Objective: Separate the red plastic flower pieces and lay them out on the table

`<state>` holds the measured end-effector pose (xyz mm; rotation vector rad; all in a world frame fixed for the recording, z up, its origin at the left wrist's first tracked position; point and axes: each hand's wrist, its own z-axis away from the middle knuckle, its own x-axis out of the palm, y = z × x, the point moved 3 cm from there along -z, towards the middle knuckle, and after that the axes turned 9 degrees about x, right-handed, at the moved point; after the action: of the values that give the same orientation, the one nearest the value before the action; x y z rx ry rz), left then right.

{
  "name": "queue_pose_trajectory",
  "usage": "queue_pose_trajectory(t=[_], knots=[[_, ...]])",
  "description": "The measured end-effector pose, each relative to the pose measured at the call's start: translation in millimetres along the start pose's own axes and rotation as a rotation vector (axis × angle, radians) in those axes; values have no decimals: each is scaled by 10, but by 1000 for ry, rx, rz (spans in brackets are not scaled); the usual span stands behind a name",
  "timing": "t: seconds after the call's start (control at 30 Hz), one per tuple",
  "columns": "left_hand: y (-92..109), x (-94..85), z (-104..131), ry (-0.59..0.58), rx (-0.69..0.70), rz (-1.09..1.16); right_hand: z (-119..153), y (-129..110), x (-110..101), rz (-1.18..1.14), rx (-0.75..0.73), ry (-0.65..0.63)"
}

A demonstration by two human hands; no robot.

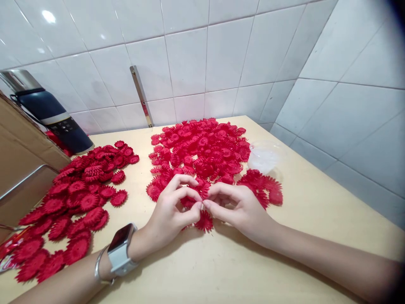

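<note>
My left hand [174, 202], with a grey smartwatch [122, 249] and a bangle at its wrist, is closed in a pinch. The fingertips of my right hand [242, 207] meet it, also pinched. Whatever sits between the fingertips is too small to make out. Just below them a red flower-shaped piece [205, 221] with a fringed edge lies on the table. Right behind the fingers, more red fringed pieces show, partly hidden by my hands. They join a large spread pile of red flower pieces [202, 145].
Another heap of red flower pieces [90, 202] covers the table's left side. A dark blue thermos [57, 112] and a cardboard box [27, 143] stand at the left. Clear plastic [264, 157] lies right of the pile. White tiled walls [186, 55] bound the table [316, 198].
</note>
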<state>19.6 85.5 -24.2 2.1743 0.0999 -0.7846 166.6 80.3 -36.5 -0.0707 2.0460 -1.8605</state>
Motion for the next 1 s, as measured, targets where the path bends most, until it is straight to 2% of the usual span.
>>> queue_pose_trajectory(t=[0.43, 0.8, 1.0], knots=[[-11, 4, 0, -1, -4, -3, -5, 1, -11, 35, -34, 10], [7, -5, -4, 5, -16, 7, 0, -3, -1, 11, -5, -2], [5, -9, -7, 49, 8, -3, -2, -1, -7, -130, 51, -17]])
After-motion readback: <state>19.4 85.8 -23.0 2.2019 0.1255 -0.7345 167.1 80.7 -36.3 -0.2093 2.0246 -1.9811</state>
